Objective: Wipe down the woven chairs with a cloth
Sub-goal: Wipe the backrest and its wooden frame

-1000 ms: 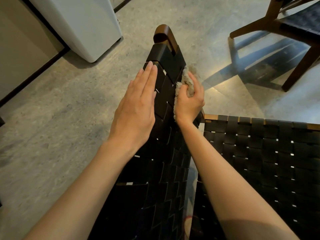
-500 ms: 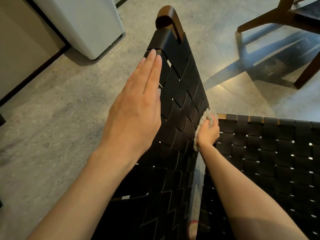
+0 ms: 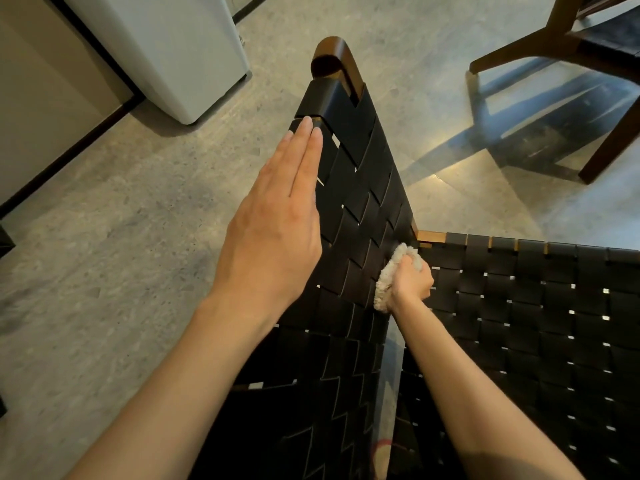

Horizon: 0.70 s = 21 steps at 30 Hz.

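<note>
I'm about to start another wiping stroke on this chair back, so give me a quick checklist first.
1. Cloth bunched in the right hand: ok.
2. Cloth pressed against the woven backrest: ok.
3. Left hand flat on the outer side of the backrest, bracing it: ok.
4. Left hand's fingers clear of the wiping side: ok.
5. Cloth clean enough: cannot tell.
6. Woven seat already wiped: cannot tell.

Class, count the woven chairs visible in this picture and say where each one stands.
2. One chair is directly under the person's hands, centre frame. A second chair stands at the upper right, only partly in frame. Others may sit outside the view.
</note>
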### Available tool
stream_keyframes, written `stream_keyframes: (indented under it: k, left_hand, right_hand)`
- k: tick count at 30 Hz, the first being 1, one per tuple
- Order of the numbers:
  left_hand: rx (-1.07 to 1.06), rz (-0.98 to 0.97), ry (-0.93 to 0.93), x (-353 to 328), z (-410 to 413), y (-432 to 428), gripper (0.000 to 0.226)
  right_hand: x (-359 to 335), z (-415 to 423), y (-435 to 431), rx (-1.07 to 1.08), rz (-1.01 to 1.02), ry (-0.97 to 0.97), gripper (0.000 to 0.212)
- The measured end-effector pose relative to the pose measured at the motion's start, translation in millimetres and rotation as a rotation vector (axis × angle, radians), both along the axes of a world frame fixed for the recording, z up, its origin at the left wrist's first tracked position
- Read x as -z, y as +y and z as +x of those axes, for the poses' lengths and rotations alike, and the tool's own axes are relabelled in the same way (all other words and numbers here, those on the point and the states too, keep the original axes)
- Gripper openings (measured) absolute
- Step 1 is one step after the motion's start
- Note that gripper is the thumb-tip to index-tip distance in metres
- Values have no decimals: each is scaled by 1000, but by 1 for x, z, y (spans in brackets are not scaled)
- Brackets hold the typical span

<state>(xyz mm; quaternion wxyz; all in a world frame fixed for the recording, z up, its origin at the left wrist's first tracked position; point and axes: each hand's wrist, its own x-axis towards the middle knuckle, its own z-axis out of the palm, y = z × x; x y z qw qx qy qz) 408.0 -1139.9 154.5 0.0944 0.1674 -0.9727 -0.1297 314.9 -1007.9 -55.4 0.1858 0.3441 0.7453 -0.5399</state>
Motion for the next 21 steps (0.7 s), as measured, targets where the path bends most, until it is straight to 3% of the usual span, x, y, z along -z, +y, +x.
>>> stream_keyframes:
  k: [3,6,9,12,15,21]
  left_hand:
    - [-4,31,2,-2,0,1,55]
    - [0,29,-6,-2,0,1,55]
    - [-2,37,-3,-3,0,1,55]
    - [-5,43,4,-4,0,2,55]
    - [-9,42,-2,-4,1,2,56]
    - [-17,0,3,0,0,2,56]
  right_hand:
    - [-50,0,-20,-10,-129,216,34]
    - [-109,-14,-44,-152,-232,514,29]
    - [-153,-33,-65,-283,-244,884,23]
    - [-163,-49,-79,-358,-170,1085,26]
    - [-137,-53,-81,-409,-20,1125,28]
    - [-68,-62,-61,-322,119,897,28]
